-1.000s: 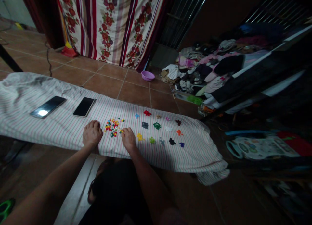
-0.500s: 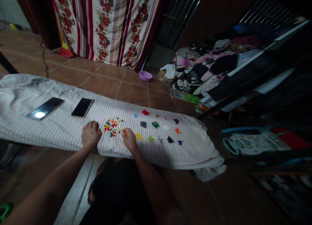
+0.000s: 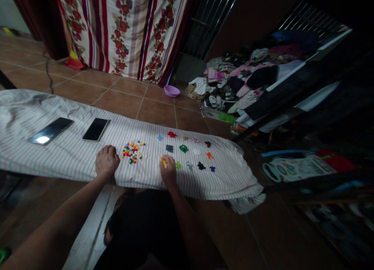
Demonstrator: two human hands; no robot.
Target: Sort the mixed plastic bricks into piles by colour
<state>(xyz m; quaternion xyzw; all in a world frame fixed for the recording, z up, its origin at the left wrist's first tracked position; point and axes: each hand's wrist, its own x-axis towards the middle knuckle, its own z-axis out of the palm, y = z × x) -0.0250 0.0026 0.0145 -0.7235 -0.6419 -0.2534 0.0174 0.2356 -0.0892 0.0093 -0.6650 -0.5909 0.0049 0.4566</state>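
On the striped cloth (image 3: 140, 133), my left hand (image 3: 107, 161) rests palm down with its fingers curled, just left of a mixed pile of small coloured pieces (image 3: 133, 151). The pieces are red, yellow, green, white and orange, too small to tell their kind. My right hand (image 3: 168, 170) is pinched at a cluster of yellow pieces (image 3: 164, 162), mostly covering it. A yellow piece appears to be at its fingertips. To its right lie lime-green pieces (image 3: 178, 165), grey pieces (image 3: 189, 166) and black pieces (image 3: 201, 166). Dark grey pieces (image 3: 169, 148) and green pieces (image 3: 183, 148) lie behind.
Two phones, a larger one (image 3: 51, 130) and a smaller one (image 3: 96, 129), lie left on the cloth. More single-colour clusters, such as red pieces (image 3: 172, 134) and orange pieces (image 3: 209, 156), sit to the right. A purple basin (image 3: 172, 91) stands on the tiled floor beyond.
My right hand has moved right, from the edge of the mixed pile to the yellow cluster, still pinched. My left hand has stayed in place on the cloth. The view has shifted slightly.
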